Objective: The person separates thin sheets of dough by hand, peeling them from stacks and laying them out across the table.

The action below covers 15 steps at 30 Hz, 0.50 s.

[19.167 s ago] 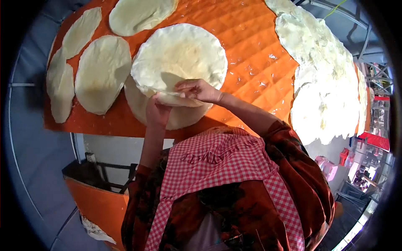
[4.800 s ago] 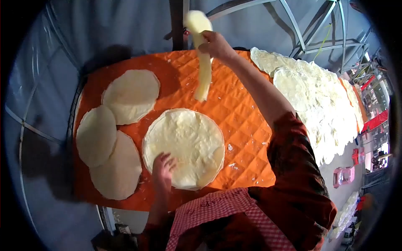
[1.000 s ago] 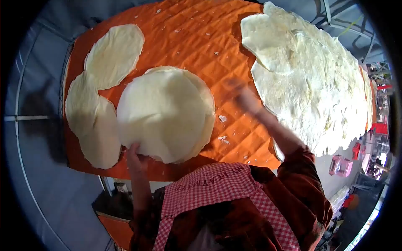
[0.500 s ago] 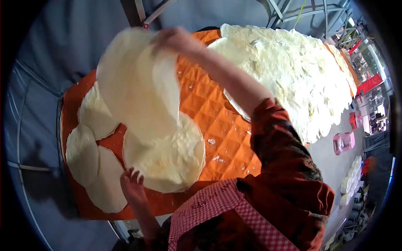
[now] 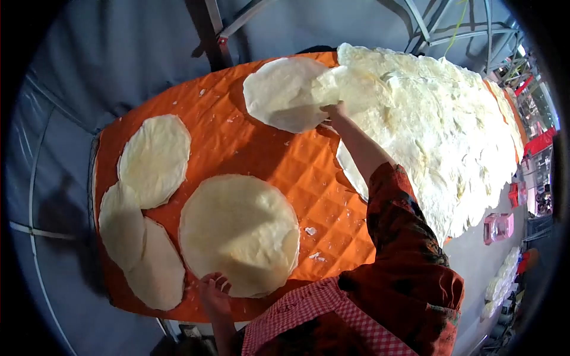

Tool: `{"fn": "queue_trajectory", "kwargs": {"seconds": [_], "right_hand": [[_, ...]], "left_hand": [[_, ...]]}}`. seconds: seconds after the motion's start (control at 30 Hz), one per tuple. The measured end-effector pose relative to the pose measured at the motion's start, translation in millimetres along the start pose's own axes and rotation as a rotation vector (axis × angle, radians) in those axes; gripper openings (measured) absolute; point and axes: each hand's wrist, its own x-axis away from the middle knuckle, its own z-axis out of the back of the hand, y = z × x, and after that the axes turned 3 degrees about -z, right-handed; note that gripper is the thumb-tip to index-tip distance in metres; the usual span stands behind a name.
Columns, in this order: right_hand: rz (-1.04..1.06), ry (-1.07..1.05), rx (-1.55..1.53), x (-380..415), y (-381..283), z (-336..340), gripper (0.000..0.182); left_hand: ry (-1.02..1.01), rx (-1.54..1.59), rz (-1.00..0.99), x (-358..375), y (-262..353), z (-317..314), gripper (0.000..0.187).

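A thin, round pale flatbread [image 5: 284, 95] lies on the orange quilted cloth, its right side overlapping a large spread of layered sheets [image 5: 433, 130]. My right hand [image 5: 337, 113] is closed at this sheet's near right edge, fingertips pinched on it. Lower down, my left hand [image 5: 215, 292] has loosely curled fingers held apart, right at the lower left rim of a round flatbread stack [image 5: 237, 228]. Nothing shows in its fingers. Left of the stack are three more pale rounds: an upper one [image 5: 154, 160], a shaded one [image 5: 122, 225] and a lower one [image 5: 157, 267], partly overlapping.
Small white scraps [image 5: 310, 231] dot the orange cloth [image 5: 332, 237]. Grey sheeting [image 5: 107, 65] and metal poles [image 5: 246, 16] border the far side and the left. On the grey surface at the right stands a pink clear container [image 5: 497, 228].
My right hand has swung right and down, laying the raised flatbread beside the layered spread. The stack beneath is now uncovered. My left hand stays near the stack's rim.
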Motion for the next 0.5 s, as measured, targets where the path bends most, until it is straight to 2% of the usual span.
{"fn": "queue_trajectory", "kwargs": {"seconds": [0.03,0.1,0.17,0.23,0.27,0.33,0.43,0.47,0.5], "right_hand": [[0.082,0.072,0.031,-13.3,12.1,-6.5,0.048],[0.39,0.191,0.097,-64.3,12.4,-24.1,0.052],[0.531,0.104,0.112,-60.5,-33.2,-32.2,0.059],[0.586,0.001,0.286,-112.7,-53.8,-15.4,0.067],[0.963,0.236,0.506,-130.2,-49.1,-3.5,0.067],[0.653,0.245,0.641,-41.4,-74.5,6.7,0.069],[0.886,0.261,1.057,-4.3,-14.2,18.6,0.067],[0.836,-0.01,1.004,75.5,2.0,11.4,0.048],[0.741,-0.24,0.916,121.9,33.1,11.1,0.041]], "left_hand": [[0.002,-0.006,0.0,2.0,-1.2,1.4,0.017],[0.003,0.016,0.006,5.9,-3.7,5.4,0.017],[0.023,0.079,0.012,10.2,-10.7,15.9,0.018],[-0.015,0.142,0.041,4.6,-17.9,31.7,0.019],[-0.023,0.173,0.066,4.5,-23.0,40.6,0.019],[-0.064,0.151,0.038,8.1,-28.2,43.2,0.019],[-0.03,0.013,0.009,22.0,-20.0,20.8,0.019],[-0.066,0.006,-0.003,19.1,-21.3,24.4,0.019],[-0.109,0.004,-0.022,16.2,-23.2,27.1,0.019]]}}
